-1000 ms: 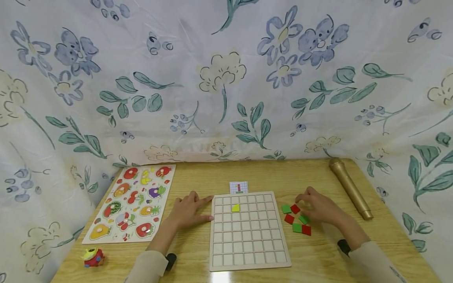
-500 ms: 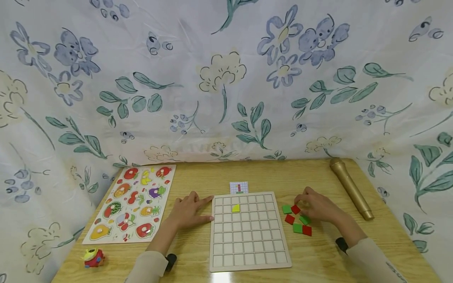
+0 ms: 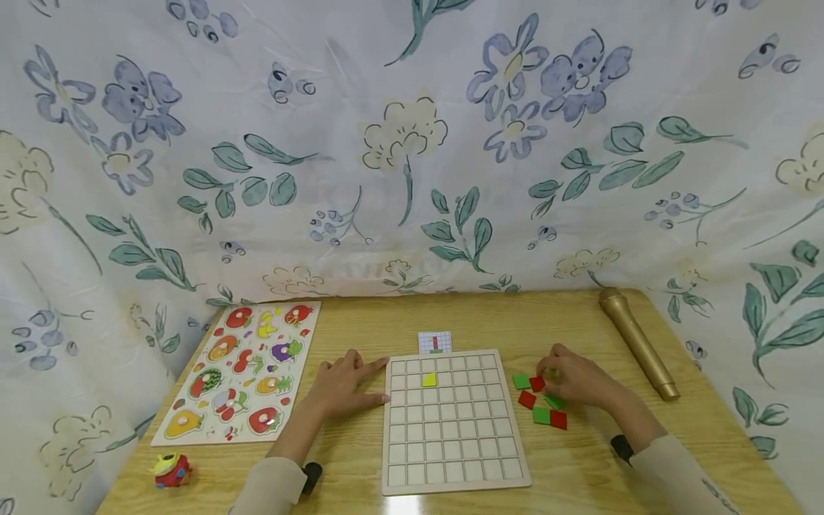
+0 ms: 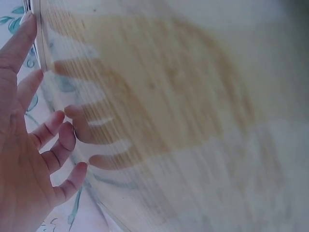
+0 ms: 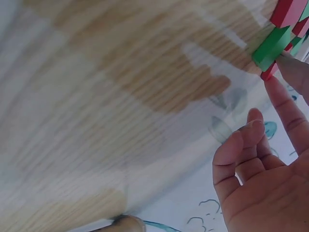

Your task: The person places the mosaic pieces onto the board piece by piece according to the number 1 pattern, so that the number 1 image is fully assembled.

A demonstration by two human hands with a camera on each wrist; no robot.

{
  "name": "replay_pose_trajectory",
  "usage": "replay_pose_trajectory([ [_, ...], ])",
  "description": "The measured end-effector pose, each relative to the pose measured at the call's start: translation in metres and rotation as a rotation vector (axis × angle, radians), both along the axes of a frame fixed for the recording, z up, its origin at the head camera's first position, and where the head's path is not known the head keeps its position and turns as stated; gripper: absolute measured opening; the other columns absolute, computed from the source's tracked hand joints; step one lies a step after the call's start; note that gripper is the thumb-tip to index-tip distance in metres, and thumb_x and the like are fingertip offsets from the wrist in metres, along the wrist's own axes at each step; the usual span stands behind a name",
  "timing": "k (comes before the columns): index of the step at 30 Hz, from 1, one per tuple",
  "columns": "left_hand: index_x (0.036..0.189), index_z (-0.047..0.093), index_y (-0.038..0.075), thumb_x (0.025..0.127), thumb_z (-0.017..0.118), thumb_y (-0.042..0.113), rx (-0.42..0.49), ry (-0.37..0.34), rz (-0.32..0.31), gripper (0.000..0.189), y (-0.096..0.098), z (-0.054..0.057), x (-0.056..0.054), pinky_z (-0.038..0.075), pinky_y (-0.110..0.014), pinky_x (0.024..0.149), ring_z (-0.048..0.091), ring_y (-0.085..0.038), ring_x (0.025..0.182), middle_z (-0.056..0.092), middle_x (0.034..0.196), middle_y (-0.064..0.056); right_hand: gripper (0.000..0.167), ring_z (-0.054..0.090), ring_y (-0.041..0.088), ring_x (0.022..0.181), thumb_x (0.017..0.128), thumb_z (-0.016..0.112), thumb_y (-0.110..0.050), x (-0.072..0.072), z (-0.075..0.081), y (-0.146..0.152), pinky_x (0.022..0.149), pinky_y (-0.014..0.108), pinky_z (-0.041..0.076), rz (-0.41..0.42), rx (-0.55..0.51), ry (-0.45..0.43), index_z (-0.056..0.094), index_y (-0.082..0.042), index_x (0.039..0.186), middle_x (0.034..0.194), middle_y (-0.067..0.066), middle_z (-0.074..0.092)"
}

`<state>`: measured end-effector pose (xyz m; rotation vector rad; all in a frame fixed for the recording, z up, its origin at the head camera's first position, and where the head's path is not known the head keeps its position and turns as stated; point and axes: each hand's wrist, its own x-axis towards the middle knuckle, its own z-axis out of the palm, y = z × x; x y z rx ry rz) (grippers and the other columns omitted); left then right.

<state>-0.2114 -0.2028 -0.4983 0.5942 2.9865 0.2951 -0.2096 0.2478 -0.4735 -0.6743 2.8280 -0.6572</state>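
Observation:
A light wooden grid board (image 3: pixel 448 413) lies mid-table, with a yellow piece (image 3: pixel 429 380) in one upper cell. My left hand (image 3: pixel 341 386) rests at its left side, index finger and thumb spread out and touching the edge. In the left wrist view the fingers (image 4: pixel 29 89) are extended. To the board's right, my right hand (image 3: pixel 576 377) pinches a red square tile (image 3: pixel 537 385) between thumb and index finger. The right wrist view shows that red tile (image 5: pixel 268 72) at the fingertips, beside a green tile (image 5: pixel 273 48). Several red and green tiles lie close by.
A small printed pattern card (image 3: pixel 435 342) lies at the board's far edge. On the left are a fruit puzzle board (image 3: pixel 254 386) and a small red-and-yellow toy (image 3: pixel 171 471). A gold microphone (image 3: pixel 637 343) lies at right. A floral curtain (image 3: pixel 386 200) hangs behind the table.
My right index finger has shifted slightly toward the red tile and the hand has moved a little. The left hand, board and yellow piece stay in place.

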Motion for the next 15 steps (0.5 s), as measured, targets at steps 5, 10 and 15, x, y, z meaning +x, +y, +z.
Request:
replay_pose_trajectory([
  [5, 0.147, 0.047, 0.039, 0.083, 0.063, 0.07, -0.001, -0.01, 0.005, 0.073, -0.0001, -0.0003, -0.0007, 0.026, -0.04, 0.075, 0.039, -0.015, 0.079, 0.039, 0.095, 0.002, 0.019, 0.042, 0.012, 0.077, 0.082, 0.079, -0.015, 0.0027, -0.0023, 0.002, 0.067, 0.026, 0.04, -0.007, -0.016, 0.0, 0.072, -0.012, 0.099, 0.09, 0.0, 0.046],
  [10, 0.147, 0.047, 0.039, 0.083, 0.063, 0.07, 0.002, -0.02, 0.012, 0.073, 0.0, -0.0004, -0.0004, 0.026, -0.04, 0.074, 0.039, -0.016, 0.079, 0.039, 0.095, 0.002, 0.02, 0.04, 0.009, 0.075, 0.08, 0.08, -0.015, 0.0041, -0.005, 0.004, 0.065, 0.024, 0.038, -0.002, -0.027, 0.016, 0.071, -0.011, 0.097, 0.088, -0.001, 0.045],
  [15, 0.147, 0.047, 0.039, 0.083, 0.063, 0.071, -0.004, -0.019, 0.012, 0.074, -0.0001, -0.0006, 0.0001, 0.025, -0.039, 0.074, 0.039, -0.016, 0.079, 0.039, 0.095, 0.002, 0.02, 0.04, 0.008, 0.075, 0.079, 0.081, -0.015, 0.0054, -0.0058, 0.0061, 0.065, 0.025, 0.039, 0.0, -0.027, 0.036, 0.071, -0.011, 0.096, 0.088, -0.002, 0.045],
])
